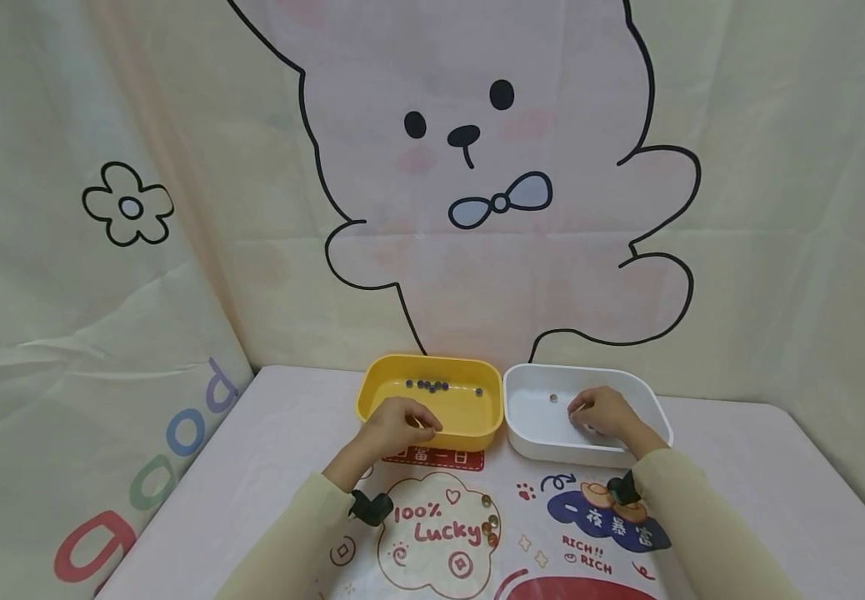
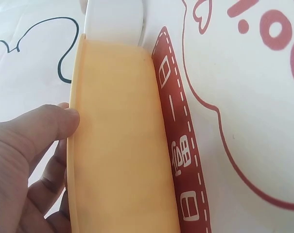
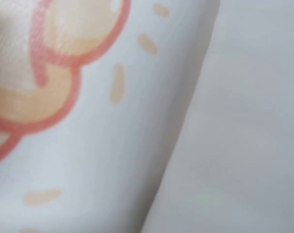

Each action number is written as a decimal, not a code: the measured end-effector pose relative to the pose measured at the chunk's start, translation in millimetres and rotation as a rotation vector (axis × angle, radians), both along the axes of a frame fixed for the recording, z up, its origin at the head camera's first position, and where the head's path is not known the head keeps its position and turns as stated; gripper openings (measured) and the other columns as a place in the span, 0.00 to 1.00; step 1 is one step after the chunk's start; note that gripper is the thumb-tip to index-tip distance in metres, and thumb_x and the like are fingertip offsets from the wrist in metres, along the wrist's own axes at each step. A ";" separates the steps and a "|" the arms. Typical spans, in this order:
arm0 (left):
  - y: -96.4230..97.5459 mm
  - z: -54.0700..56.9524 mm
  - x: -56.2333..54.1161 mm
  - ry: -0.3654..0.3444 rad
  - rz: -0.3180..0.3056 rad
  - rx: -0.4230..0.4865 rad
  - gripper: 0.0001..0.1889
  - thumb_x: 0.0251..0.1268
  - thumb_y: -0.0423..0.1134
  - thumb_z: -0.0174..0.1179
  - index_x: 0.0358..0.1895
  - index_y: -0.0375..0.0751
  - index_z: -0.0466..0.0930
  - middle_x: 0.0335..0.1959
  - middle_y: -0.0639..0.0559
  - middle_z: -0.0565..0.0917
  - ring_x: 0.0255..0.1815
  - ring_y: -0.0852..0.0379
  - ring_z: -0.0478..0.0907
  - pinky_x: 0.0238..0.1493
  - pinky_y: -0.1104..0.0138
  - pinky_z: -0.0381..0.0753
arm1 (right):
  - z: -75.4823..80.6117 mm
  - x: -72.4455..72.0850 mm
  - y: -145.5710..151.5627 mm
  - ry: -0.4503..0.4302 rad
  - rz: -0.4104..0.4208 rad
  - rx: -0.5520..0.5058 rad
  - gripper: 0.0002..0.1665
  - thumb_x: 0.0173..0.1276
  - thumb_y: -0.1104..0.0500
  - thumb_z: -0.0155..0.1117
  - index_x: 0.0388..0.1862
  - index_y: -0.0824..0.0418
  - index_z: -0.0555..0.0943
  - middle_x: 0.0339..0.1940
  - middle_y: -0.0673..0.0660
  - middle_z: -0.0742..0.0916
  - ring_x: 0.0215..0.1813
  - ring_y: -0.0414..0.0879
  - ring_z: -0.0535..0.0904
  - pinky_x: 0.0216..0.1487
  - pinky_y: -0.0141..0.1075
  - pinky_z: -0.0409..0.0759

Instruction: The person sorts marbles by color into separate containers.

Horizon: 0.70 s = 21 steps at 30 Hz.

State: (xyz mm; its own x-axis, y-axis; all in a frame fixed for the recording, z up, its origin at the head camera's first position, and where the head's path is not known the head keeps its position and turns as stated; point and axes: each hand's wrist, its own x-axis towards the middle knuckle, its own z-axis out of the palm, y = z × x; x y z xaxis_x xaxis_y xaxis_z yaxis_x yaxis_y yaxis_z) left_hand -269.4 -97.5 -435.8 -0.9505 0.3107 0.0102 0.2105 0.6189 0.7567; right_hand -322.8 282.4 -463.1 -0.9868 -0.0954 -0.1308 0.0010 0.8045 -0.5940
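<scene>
My left hand [image 1: 400, 427] is at the near rim of a yellow tray [image 1: 372, 367]. In the left wrist view, the thumb [image 2: 64, 122] overlaps the tray's rim and the curled fingers pass behind it, gripping the edge. Several small dark beads [image 1: 432, 386] lie inside that tray. Over the white tray [image 1: 582, 452] beside it, my right hand [image 1: 607, 412] reaches in with fingers bent downward; whether a bead is between the fingertips is hidden. One pale bead [image 1: 553, 398] lies left of those fingers. The right wrist view shows the white tray's wall [image 3: 244, 116] but no hand.
Several amber and greenish beads [image 1: 492, 540] sit on the printed table mat [image 1: 432, 575] in front of the trays. Both trays stand side by side near the table's back edge, before a hanging cloth [image 1: 762, 300] with a drawn bear. Another cloth hangs at left.
</scene>
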 end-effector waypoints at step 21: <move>1.1 0.9 -0.2 -0.008 -0.005 -0.001 0.02 0.58 0.42 0.68 0.33 0.56 0.88 0.33 0.61 0.84 0.36 0.56 0.74 0.38 0.66 0.76 | 9.2 8.5 10.7 0.025 0.042 -0.022 0.19 0.60 0.59 0.67 0.49 0.65 0.81 0.37 0.60 0.83 0.31 0.46 0.74 0.29 0.35 0.74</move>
State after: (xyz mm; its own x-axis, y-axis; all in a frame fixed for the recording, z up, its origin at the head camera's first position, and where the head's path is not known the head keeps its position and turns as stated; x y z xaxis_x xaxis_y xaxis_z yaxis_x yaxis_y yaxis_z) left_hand -269.7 -96.4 -434.9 -0.9490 0.3154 0.0019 0.2072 0.6189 0.7576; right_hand -314.3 293.1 -454.0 -0.9848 -0.1395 -0.1039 -0.0475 0.7904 -0.6108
